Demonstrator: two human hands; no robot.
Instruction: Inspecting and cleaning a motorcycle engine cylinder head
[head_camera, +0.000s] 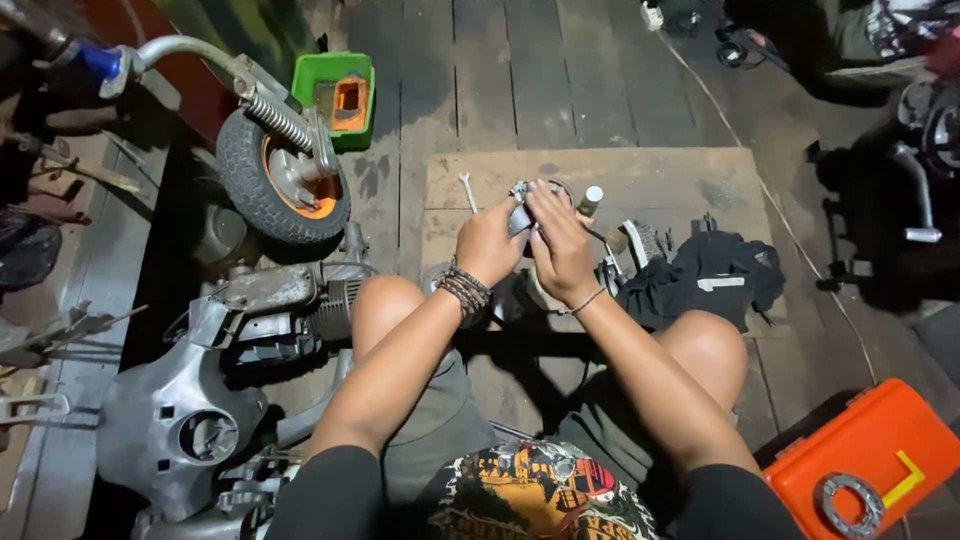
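Both hands grip one small grey metal part (522, 205) above the near edge of the plywood sheet (680, 175). Left hand (487, 243) fingers curl closed on it; right hand (558, 240) fingers wrap its top. A wrench (468, 190) lies just beside the left hand.

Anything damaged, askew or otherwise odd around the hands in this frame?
Nothing looks spilled or broken. Both hands, left hand and right hand, grip a small grey metal part over a plywood sheet. The stripped scooter beside the left knee lies on its side, its front wheel tilted.
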